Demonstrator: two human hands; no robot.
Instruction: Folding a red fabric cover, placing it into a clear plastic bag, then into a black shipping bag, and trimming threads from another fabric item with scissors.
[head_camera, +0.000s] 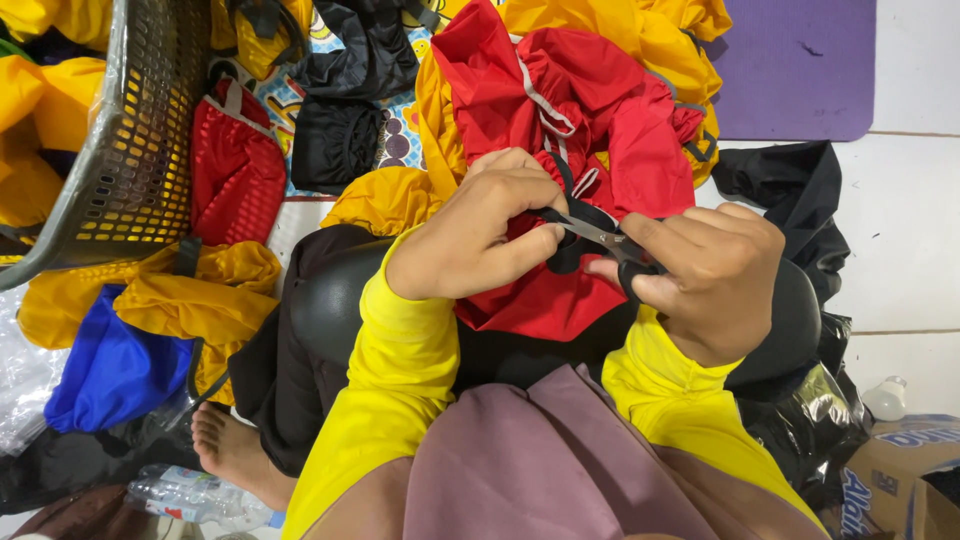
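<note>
A white tiled floor carries everything. At its top right lies a purple mat, flat on the tiles. A patterned mat lies at top centre, with black bags and a red bag on it. On the left stands a tilted grey basket, with yellow bags and a blue bag beside it. A plastic bottle lies at bottom left, a cardboard box at bottom right.

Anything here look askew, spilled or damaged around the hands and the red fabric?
Nothing looks damaged or spilled. The left hand pinches the red fabric while the right hand works black scissors at it. Only oddity: a grey mesh basket sits tilted among loose yellow, red and black fabric pieces.
</note>
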